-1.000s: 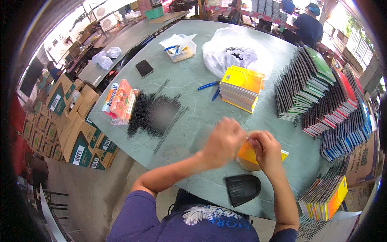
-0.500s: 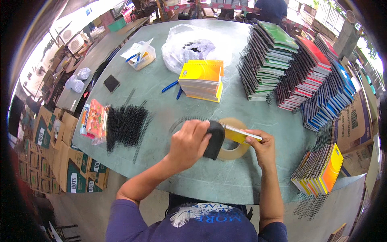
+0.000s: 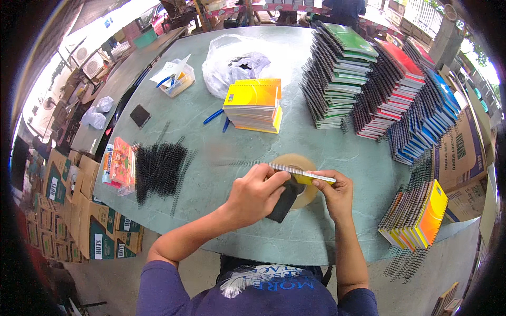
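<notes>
Thin yellow paper notepad (image 3: 304, 176) is between the hands, pinched by right hand (image 3: 337, 193).
Left hand (image 3: 257, 188) curls at its other end; grip hidden, cannot tell.

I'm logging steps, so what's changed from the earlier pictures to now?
The left hand picked up the black, rubber-like pad from the table and brought it forward to the thin yellow notepad. A dark spiral coil now shows left of the notepad. The right hand still holds the notepad. The yellow-orange notepad stack and dark rectangular phone stayed put.
</notes>
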`<state>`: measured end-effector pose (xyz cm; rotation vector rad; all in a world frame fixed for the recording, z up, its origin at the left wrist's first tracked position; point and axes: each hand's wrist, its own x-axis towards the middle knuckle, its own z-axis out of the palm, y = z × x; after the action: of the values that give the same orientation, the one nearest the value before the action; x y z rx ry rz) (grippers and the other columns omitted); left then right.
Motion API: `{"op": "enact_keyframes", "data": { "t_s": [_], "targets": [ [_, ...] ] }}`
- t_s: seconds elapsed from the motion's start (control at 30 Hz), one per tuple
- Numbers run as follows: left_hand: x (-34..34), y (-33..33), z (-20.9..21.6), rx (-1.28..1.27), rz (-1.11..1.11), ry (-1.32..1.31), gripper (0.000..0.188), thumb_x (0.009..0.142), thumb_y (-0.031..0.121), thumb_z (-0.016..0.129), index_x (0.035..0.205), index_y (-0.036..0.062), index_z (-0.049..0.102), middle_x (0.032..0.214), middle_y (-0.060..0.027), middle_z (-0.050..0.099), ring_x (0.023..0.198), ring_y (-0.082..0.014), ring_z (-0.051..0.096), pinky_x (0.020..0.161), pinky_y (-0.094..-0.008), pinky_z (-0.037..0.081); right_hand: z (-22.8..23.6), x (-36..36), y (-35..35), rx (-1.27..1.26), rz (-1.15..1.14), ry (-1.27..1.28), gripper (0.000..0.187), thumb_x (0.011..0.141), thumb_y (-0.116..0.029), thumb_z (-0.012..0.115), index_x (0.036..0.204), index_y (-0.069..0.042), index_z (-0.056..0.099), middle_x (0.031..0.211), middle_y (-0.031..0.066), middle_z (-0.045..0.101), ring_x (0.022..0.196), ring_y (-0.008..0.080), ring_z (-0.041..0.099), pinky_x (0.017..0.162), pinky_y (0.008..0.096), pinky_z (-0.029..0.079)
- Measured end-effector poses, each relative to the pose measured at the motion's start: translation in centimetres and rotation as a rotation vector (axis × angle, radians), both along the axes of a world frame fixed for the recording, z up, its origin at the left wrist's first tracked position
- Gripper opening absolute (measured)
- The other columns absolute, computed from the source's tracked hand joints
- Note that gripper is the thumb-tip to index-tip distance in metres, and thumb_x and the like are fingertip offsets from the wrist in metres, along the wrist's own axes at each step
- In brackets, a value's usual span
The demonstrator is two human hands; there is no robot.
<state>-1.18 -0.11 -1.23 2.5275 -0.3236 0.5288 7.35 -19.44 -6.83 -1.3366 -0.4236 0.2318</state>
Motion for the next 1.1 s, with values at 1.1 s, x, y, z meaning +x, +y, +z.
{"op": "enact_keyframes", "data": {
  "t_s": [1.1],
  "targets": [
    [-2.8,-5.4,-5.8,-0.01,-0.251,0.383,0.027,0.08,0.021,0.066,0.102,0.0063,0.06,0.099,-0.0154,0.058,0.082,-0.0309,0.059,0.068,-0.0391,0.05,-0.4,0.0,-0.8,-0.001,0.082,-0.007,0.023,0.087,-0.004,0.059,0.109,0.001,0.062,0.111,0.0099,0.063,0.102,0.0135,0.057,0.089,0.0263,0.045]
  ]
}}
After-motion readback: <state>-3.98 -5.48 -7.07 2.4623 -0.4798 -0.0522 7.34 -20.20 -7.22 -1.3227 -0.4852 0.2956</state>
